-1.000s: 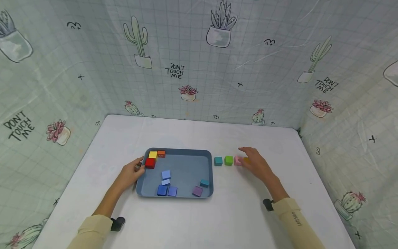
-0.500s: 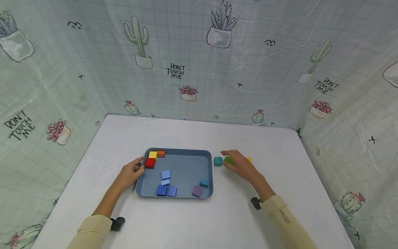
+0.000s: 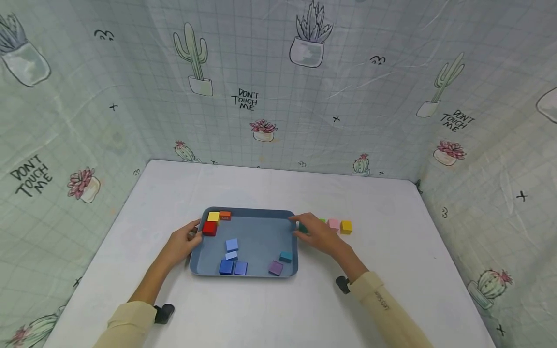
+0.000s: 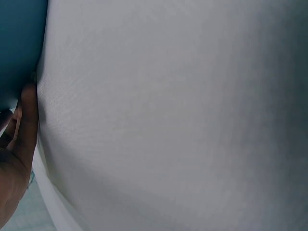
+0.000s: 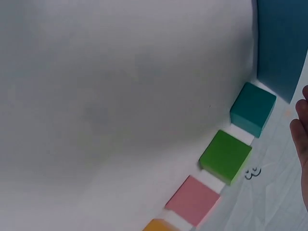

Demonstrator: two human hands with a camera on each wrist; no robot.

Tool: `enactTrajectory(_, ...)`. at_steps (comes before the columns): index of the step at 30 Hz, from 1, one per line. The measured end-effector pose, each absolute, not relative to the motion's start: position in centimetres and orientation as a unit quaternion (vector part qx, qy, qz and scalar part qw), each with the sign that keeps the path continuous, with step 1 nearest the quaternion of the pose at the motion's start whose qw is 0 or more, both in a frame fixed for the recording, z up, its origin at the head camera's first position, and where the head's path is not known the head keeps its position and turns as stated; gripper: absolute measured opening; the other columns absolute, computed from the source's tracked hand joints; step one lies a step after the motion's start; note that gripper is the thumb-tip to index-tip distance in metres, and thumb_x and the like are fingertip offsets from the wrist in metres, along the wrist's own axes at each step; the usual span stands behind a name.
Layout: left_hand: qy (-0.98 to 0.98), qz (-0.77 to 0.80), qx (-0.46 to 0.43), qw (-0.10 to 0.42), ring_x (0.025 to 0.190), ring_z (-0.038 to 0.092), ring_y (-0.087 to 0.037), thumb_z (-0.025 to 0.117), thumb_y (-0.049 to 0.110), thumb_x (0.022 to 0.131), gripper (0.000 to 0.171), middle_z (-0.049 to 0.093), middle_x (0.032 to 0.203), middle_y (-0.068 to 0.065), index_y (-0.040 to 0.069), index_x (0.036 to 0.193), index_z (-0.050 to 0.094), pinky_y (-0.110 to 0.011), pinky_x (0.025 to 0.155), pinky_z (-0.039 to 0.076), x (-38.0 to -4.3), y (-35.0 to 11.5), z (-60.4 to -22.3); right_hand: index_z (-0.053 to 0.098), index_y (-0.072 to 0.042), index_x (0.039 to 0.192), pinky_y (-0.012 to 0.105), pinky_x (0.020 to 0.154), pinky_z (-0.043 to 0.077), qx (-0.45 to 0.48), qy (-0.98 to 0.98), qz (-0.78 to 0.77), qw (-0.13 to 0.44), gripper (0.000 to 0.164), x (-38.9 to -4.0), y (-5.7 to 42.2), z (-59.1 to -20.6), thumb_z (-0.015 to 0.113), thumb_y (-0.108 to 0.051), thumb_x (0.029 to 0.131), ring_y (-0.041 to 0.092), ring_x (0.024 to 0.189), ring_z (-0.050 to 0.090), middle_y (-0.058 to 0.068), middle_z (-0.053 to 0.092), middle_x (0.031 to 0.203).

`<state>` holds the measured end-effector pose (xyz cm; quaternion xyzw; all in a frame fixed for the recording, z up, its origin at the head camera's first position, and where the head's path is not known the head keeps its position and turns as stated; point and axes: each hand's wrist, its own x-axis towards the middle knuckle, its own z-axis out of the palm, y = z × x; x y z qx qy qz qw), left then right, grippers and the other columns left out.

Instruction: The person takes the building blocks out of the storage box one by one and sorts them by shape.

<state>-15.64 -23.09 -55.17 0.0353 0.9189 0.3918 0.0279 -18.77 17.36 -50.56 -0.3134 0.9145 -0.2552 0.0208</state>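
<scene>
My left hand (image 3: 180,245) touches the left side of the blue-grey tray (image 3: 261,232); in the left wrist view its fingers (image 4: 29,113) lie along the tray's outer wall. At the tray's right edge, my right hand (image 3: 319,235) hovers over the teal block (image 5: 252,109), partly covering it in the head view. Its fingers are spread and grip nothing; the right wrist view shows them apart from that block. A green block (image 5: 226,156), a pink block (image 5: 192,199) and a yellow-orange block (image 3: 346,227) continue the row rightward.
Inside the tray, a red block (image 3: 210,228), a yellow block (image 3: 213,216) and an orange block (image 3: 225,215) sit at the far left. Several blue blocks (image 3: 226,266) lie nearer, with a purple block (image 3: 276,268) and a small teal block (image 3: 285,256) at right.
My right hand has moved left along the row, from the pink and yellow-orange blocks past the green one to the teal block. The left hand, tray and blocks have stayed put.
</scene>
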Motion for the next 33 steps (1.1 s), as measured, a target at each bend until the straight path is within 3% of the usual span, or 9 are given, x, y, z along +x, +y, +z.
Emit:
enactTrajectory(9, 0.918, 0.394, 0.037, 0.027, 0.082, 0.057, -0.025, 0.054, 0.015, 0.09, 0.053, 0.057, 0.108, -0.021, -0.007, 0.136, 0.042, -0.035, 0.07, 0.05, -15.5, -23.1, -55.1, 0.054, -0.009, 0.13, 0.033, 0.09, 0.045, -0.331, 0.912, -0.24, 0.032, 0.043, -18.8, 15.8, -50.6, 0.064, -0.02, 0.09, 0.021, 0.111, 0.052, 0.007, 0.058, 0.12)
enactTrajectory(20, 0.917, 0.395, 0.038, 0.026, 0.081, 0.056, -0.025, 0.054, 0.015, 0.091, 0.052, 0.057, 0.107, -0.022, -0.008, 0.135, 0.042, -0.032, 0.066, 0.049, -15.5, -23.0, -55.1, 0.052, -0.011, 0.132, 0.031, 0.095, 0.041, -0.335, 0.917, -0.212, 0.044, 0.045, -18.6, 13.9, -50.1, 0.064, -0.023, 0.09, 0.015, 0.117, 0.048, 0.0, 0.056, 0.124)
enactTrajectory(33, 0.919, 0.392, 0.033, 0.034, 0.084, 0.056, -0.025, 0.054, 0.017, 0.091, 0.053, 0.057, 0.11, -0.022, -0.008, 0.137, 0.041, -0.036, 0.071, 0.05, -15.7, -23.0, -55.0, 0.051, -0.012, 0.133, 0.029, 0.095, 0.04, -0.37, 0.903, -0.212, 0.055, 0.044, -18.5, 12.0, -50.4, 0.062, -0.025, 0.092, 0.014, 0.119, 0.046, 0.0, 0.055, 0.126)
